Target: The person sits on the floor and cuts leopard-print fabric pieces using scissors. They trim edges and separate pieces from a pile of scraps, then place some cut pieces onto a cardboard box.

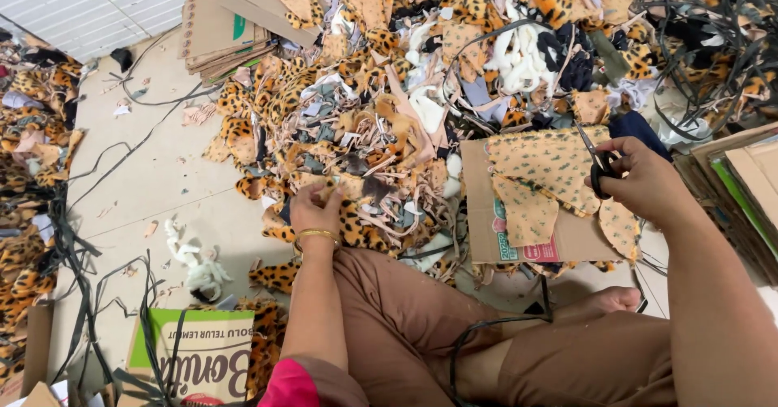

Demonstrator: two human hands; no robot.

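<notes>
I see my left hand at centre frame, fingers pinched on a leopard-print scrap at the near edge of the fabric heap. At right, my right hand grips black scissors, blades pointing up over tan cut pieces on flattened cardboard.

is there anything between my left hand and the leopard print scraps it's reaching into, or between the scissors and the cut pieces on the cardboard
Nothing visible stands in the way. The left hand already rests on the leopard print scraps at the pile's edge. The right hand holds the scissors right over the cut pieces lying on the flat cardboard, with no gap showing.
</notes>
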